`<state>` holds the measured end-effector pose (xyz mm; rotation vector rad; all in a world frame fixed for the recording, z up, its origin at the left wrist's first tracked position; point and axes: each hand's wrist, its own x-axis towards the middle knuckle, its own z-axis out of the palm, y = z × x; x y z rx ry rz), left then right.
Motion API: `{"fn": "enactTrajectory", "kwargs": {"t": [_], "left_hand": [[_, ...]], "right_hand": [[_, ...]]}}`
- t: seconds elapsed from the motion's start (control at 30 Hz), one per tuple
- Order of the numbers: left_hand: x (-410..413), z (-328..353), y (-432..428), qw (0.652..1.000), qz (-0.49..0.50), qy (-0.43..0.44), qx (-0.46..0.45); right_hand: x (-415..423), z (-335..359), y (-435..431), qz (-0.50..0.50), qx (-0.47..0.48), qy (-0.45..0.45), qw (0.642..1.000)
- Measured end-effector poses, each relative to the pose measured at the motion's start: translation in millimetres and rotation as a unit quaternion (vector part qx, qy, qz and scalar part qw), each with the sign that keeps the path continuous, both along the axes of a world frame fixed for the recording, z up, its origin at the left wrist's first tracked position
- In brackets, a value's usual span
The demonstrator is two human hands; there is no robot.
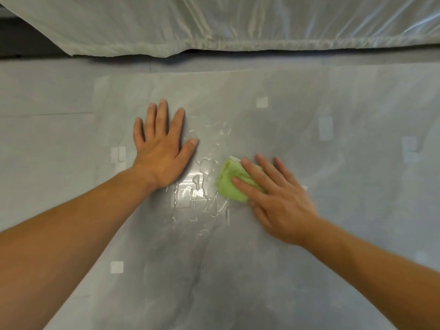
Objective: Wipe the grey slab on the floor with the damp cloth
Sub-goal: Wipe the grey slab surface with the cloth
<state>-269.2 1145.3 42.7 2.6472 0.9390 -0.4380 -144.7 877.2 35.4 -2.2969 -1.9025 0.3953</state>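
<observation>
Glossy grey stone slab [238, 270]: fills centre and lower frame.
Your left hand [162, 148]: flat on the slab, fingers spread, centre left.
Your right hand [278, 198]: fingers straight, pressing the folded light-green damp cloth [227, 184] onto the slab, centre right.
Water streaks [195, 189]: between your hands.
Translucent plastic sheet [238, 22]: upper frame.

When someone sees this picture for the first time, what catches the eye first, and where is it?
The bright green cloth stands out most, near the middle of the grey slab, pressed under the straight fingers of the right hand. Just left of it, wet streaks shine on the slab, and the left hand lies flat beside them. Clear plastic sheeting runs along the top.
</observation>
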Motion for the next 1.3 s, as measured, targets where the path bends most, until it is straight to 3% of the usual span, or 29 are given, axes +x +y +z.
{"fn": "enactTrajectory", "kwargs": {"t": [0.03, 0.1, 0.17, 0.23, 0.3, 0.37, 0.43, 0.6, 0.63, 0.73, 0.8, 0.97, 1.13, 1.2, 1.3], "left_hand": [[0, 0, 0, 1.0, -0.002, -0.001, -0.001], [-1, 1, 0, 1.0, -0.004, -0.003, -0.005], [-2, 1, -1, 1.0, -0.006, -0.009, -0.008], [-2, 1, 0, 1.0, -0.007, -0.011, -0.01], [-3, 1, 1, 1.0, -0.002, -0.016, -0.02], [-3, 1, 3, 0.999, 0.0, -0.026, -0.029], [-4, 2, 4, 0.998, -0.003, -0.032, -0.045], [-8, 2, 7, 0.993, 0.01, -0.08, -0.082], [-9, 2, 7, 0.992, 0.014, -0.092, -0.088], [-11, 3, 10, 0.983, 0.023, -0.136, -0.119], [-13, 4, 12, 0.974, 0.035, -0.171, -0.142], [-13, 7, 13, 0.96, 0.07, -0.208, -0.173], [-7, 21, 18, 0.964, 0.074, -0.215, -0.14], [3, 29, 23, 0.962, 0.071, -0.221, -0.142], [27, 36, 27, 0.95, 0.074, -0.221, -0.206]], "right_hand": [[17, -1, 3, -0.009, -0.001, -0.008, 1.0], [53, -2, 28, -0.139, -0.002, -0.018, 0.99], [84, 0, 68, -0.3, -0.015, 0.0, 0.954], [84, 1, 109, -0.368, -0.018, 0.005, 0.93], [60, 0, 129, -0.29, -0.011, -0.001, 0.957], [45, -4, 121, -0.115, -0.015, -0.016, 0.993], [61, -2, 114, -0.012, -0.029, -0.022, 0.999], [78, -2, 170, -0.251, -0.031, -0.024, 0.967], [65, -1, 180, -0.24, -0.024, -0.022, 0.97], [39, -2, 174, -0.053, -0.017, -0.007, 0.998], [50, 0, 157, 0.026, -0.029, -0.005, 0.999], [66, 6, 152, -0.111, -0.041, 0.024, 0.993], [48, 17, 140, -0.124, 0.005, 0.145, 0.982], [56, 26, 136, -0.199, 0.039, 0.167, 0.965], [61, 36, 139, -0.301, 0.015, 0.148, 0.942]]}}
